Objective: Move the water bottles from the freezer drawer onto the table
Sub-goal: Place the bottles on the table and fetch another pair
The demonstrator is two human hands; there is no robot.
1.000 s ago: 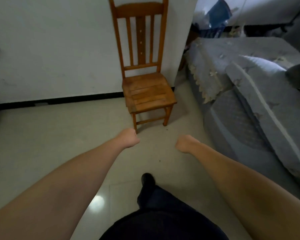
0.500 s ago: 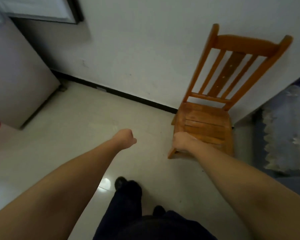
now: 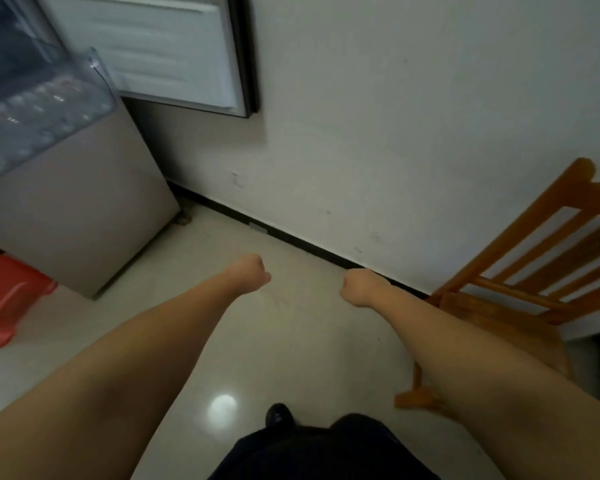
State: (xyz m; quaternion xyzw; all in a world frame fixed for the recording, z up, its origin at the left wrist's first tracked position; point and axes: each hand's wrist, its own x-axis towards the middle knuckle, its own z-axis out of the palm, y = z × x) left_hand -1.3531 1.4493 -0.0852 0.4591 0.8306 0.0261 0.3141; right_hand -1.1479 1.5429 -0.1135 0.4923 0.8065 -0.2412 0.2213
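A pale tiled floor (image 3: 291, 344) and a white wall (image 3: 413, 133) with a dark skirting are seen from the head view. At far left a clear freezer drawer (image 3: 45, 109) is pulled out of the fridge (image 3: 77, 220), with the water bottles (image 3: 32, 119) blurred inside it. A red stool (image 3: 4, 296) is seen at left, a wooden chair (image 3: 520, 289) at right. The left hand (image 3: 252, 273) and right hand (image 3: 359, 287) are held out over the floor, both curled into fists, with nothing held.
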